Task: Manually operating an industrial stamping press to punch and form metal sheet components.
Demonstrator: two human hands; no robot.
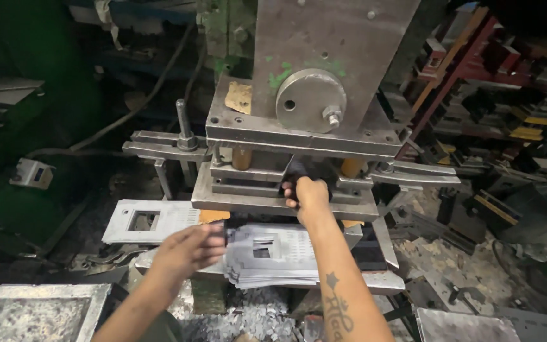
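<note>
Punched metal sheets (273,256), stacked at centre frame just below the press die (286,183), sit within easy reach of both hands. My left hand (188,250) (motion-blurred) rests fingers spread on the stack's left edge, steadying it. My right hand (307,195) reaches into the die gap, curled around a dark piece I cannot identify. One finished sheet (150,220) lies aside, left of centre.

The right hand (307,193) reached into the gap of the steel press (299,120), fingers curled at the die. The left hand (188,250), blurred, hovered at the edge of a stack of punched metal sheets (273,256). Another punched sheet (150,220) lay off to the left.
</note>
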